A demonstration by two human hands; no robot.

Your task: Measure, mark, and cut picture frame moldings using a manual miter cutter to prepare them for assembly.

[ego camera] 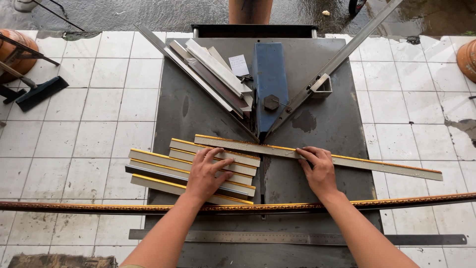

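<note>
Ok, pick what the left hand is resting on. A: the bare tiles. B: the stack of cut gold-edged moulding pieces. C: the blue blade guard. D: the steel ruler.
B: the left hand lies flat on the stack of cut moulding pieces, well above the ruler.

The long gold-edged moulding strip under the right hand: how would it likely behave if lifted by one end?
The moulding strip looks long and thin, so it would probably sag or flex. It overhangs the metal table, so it may tip. Flat-backed, unlikely to roll under the right hand.
</note>
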